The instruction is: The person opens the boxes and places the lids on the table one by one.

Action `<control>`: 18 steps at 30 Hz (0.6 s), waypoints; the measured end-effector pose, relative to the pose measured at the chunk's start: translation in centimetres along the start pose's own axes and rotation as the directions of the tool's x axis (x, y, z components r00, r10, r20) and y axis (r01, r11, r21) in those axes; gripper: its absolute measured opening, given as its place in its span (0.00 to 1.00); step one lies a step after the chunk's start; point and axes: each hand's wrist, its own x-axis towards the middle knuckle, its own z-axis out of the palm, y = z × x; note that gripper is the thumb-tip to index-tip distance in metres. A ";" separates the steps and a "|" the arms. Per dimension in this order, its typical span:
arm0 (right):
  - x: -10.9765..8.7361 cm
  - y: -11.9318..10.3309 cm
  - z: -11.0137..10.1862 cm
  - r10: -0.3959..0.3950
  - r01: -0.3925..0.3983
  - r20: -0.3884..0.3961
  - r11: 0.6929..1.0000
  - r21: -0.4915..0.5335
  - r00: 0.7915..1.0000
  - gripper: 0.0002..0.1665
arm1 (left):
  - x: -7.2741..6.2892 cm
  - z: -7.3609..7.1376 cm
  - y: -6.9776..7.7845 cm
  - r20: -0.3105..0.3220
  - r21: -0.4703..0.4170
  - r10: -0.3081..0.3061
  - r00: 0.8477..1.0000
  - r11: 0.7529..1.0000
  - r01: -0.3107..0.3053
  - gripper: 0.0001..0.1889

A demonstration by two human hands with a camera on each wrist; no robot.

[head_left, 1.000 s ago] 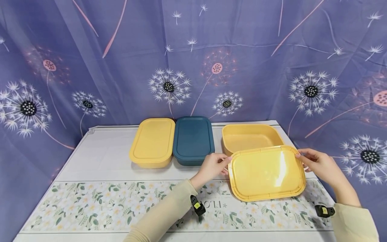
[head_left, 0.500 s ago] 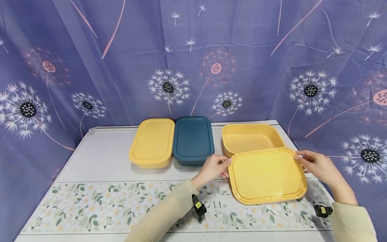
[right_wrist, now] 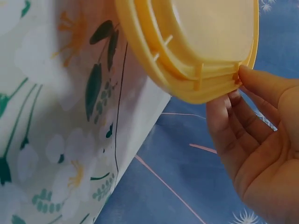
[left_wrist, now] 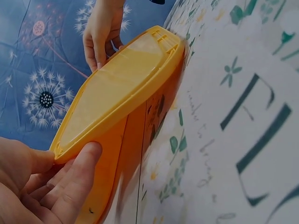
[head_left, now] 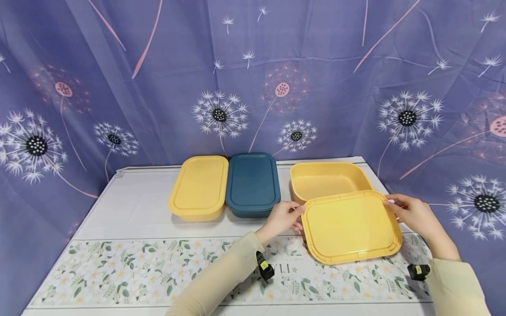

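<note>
Between both hands is a yellow rectangular lid (head_left: 352, 228), tilted with its grooved inner face toward the head camera. My left hand (head_left: 280, 219) pinches its left upper corner between thumb and fingers. At the opposite upper corner my right hand (head_left: 411, 216) pinches the rim, thumb on the grooved face in the right wrist view. Just behind the lid stands an open yellow food container (head_left: 330, 177), its front part hidden by the lid. In the left wrist view the lid (left_wrist: 117, 84) appears nearly edge-on, its lower edge close to the tabletop.
A lidded yellow container (head_left: 200, 184) and a lidded dark blue container (head_left: 253, 182) stand side by side, left of the open one. A floral strip (head_left: 150, 272) runs across the white table (head_left: 130, 197). A purple dandelion curtain (head_left: 158, 87) hangs behind the table.
The lid dipped slightly toward the table, then rose a little and shifted slightly right. The bright glare on its face has faded. Both hands keep their hold; the containers stay in place.
</note>
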 end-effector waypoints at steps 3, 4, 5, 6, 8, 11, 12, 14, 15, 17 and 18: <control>0.2 0.2 0.1 -0.004 0.004 -0.012 1.000 -0.003 1.000 0.27 | 0.2 0.2 -0.1 -0.002 0.009 -0.001 1.000 1.000 0.001 0.16; 0.3 0.2 0.1 -0.008 0.008 -0.018 1.000 -0.007 1.000 0.27 | 0.3 0.3 -0.1 -0.003 0.013 -0.001 1.000 1.000 0.001 0.16; 0.4 0.2 0.1 -0.011 0.011 -0.024 1.000 -0.009 1.000 0.27 | 0.4 0.3 -0.1 -0.006 0.018 0.000 1.000 1.000 0.000 0.16; 0.5 0.2 0.1 -0.013 0.013 -0.027 1.000 -0.012 1.000 0.27 | 0.4 0.4 -0.1 -0.008 0.023 0.000 1.000 1.000 0.000 0.17; 0.7 0.2 0.2 -0.014 0.013 -0.028 1.000 -0.020 1.000 0.27 | 0.5 0.5 -0.1 -0.013 0.029 0.006 1.000 1.000 -0.006 0.17; 1.0 0.2 0.2 -0.001 0.001 -0.017 1.000 -0.022 1.000 0.28 | 0.7 0.5 -0.1 -0.023 0.041 0.020 1.000 0.999 -0.019 0.18; 1.1 0.2 0.3 0.005 -0.005 -0.011 1.000 -0.021 1.000 0.28 | 0.7 0.6 0.0 -0.027 0.047 0.026 0.999 0.999 -0.025 0.18; 1.3 0.3 0.3 0.015 -0.015 0.002 1.000 -0.015 1.000 0.29 | 0.9 0.6 0.0 -0.040 0.060 0.036 0.999 0.998 -0.033 0.17; 1.3 0.3 0.4 0.019 -0.019 0.008 1.000 -0.008 1.000 0.29 | 1.0 0.6 0.1 -0.048 0.066 0.039 0.998 0.997 -0.036 0.17; 1.4 0.4 0.5 0.025 -0.025 0.018 1.000 0.006 1.000 0.29 | 1.1 0.7 0.2 -0.062 0.070 0.037 0.997 0.997 -0.033 0.16; 1.4 0.4 0.6 0.028 -0.028 0.021 1.000 0.014 0.999 0.29 | 1.1 0.8 0.2 -0.068 0.069 0.034 0.997 0.997 -0.029 0.16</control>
